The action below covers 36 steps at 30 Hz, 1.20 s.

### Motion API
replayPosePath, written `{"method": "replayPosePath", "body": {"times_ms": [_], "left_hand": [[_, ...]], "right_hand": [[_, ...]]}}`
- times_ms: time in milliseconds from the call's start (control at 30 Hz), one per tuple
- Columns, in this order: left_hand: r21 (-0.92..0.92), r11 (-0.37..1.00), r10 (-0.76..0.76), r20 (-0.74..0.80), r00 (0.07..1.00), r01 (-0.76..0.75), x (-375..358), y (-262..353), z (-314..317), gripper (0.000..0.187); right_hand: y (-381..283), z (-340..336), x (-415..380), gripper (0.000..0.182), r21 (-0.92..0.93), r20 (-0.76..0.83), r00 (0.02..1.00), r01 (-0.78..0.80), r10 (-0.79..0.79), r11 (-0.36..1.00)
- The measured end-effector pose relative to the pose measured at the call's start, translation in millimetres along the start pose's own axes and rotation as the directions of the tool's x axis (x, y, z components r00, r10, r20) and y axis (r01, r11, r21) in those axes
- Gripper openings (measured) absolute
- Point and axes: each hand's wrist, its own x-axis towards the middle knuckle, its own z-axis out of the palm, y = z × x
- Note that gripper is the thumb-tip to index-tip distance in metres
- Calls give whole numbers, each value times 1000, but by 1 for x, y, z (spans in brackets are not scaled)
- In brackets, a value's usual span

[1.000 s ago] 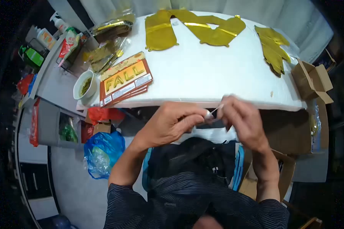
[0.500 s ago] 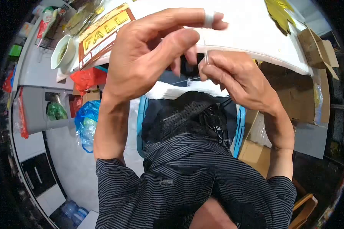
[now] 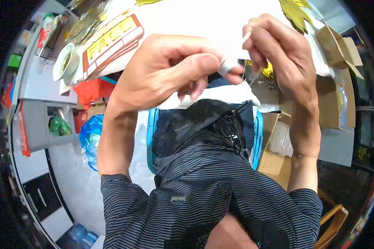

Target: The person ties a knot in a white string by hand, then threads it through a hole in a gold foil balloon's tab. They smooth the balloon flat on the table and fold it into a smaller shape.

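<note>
A pale thread [image 3: 244, 71], likely featherlight, limp and best pinched near an end, dangles between the fingertips of a person's left hand [image 3: 164, 70], thumb near its white finger wrap [image 3: 225, 66], and curled right hand [image 3: 283, 52], any grip unclear.

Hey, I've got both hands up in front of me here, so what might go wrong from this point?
The thin pale strand beside your left hand and right hand might tangle or slip; blur hides how firmly it's held. If it drops, it might catch in the loose black cords on your lap. The white bowl sits close to the "FALL" packs, so a bump from your left arm might spill its contents onto them.
</note>
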Motion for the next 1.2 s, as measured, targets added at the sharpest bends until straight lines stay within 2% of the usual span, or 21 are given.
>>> {"method": "replayPosePath", "body": {"times_ms": [33,100,133,167,233,300,367,433,500,567,600,633,700,767,833,900,967,1033,1067,1100,1200], "left_hand": [[0,1000,3,12,1000,-3,2,2,6,32],[-147,974,124,-289,949,-172,7,4,18,34],[79,977,212,-289,933,-198,14,2,13,34],[251,962,181,-303,936,-105,17,-3,10,31],[413,902,235,-230,944,-124,21,-11,11,19],[285,956,83,-50,995,-66,12,-3,10,24],[-132,989,-78,-42,996,71,1,3,9,27],[-241,956,97,-277,956,-166,5,-5,19,29],[-107,974,145,-388,910,-201,8,-2,22,28],[334,942,136,-274,952,-39,3,-7,19,26],[310,946,170,-219,961,-96,4,-8,23,25],[267,964,49,-145,988,-9,-3,3,21,25],[56,998,-7,-120,993,14,-10,8,23,25],[-24,999,-23,-39,999,22,-18,16,18,26],[-343,939,8,33,999,3,-22,17,19,26],[-309,945,75,-110,991,-106,-18,17,36,32],[-124,991,25,-143,989,-43,-17,18,43,35],[157,981,150,-221,964,-117,-16,16,55,35],[182,976,162,-257,953,-117,-15,15,59,29],[182,976,164,-250,954,-121,-14,15,58,29],[411,910,122,-152,981,-49,-14,13,52,21]], "right_hand": [[8,5,-1,28,-4,-11,1000,-4,4,1000],[23,24,-5,28,83,161,986,-45,31,996],[21,19,-3,28,-10,345,939,-10,13,1000],[17,19,-5,27,90,371,929,-23,-12,996],[9,14,-7,27,252,240,964,-173,112,952],[13,0,-2,32,235,162,985,-103,65,966],[30,3,-4,34,197,220,969,-157,112,968],[34,16,-8,30,208,305,939,-231,161,951],[25,21,-15,30,171,356,926,-200,128,965],[15,18,-17,30,205,340,936,-174,96,963],[12,12,-18,31,234,299,947,-194,120,953],[9,6,-17,32,262,253,957,-211,144,942],[10,3,-20,33,252,233,964,-186,127,950],[2,6,-25,34,126,285,933,-264,220,956],[1,19,-36,29,180,266,954,-192,140,965],[-7,26,-42,27,155,262,964,-91,48,984],[-15,28,-45,28,238,210,977,-72,21,969],[-24,22,-46,30,111,89,995,-64,54,992],[-21,18,-44,32,120,88,994,-72,62,990],[-24,15,-44,32,134,91,987,-141,130,981],[-15,10,-45,31,107,101,984,-159,149,981]]}}
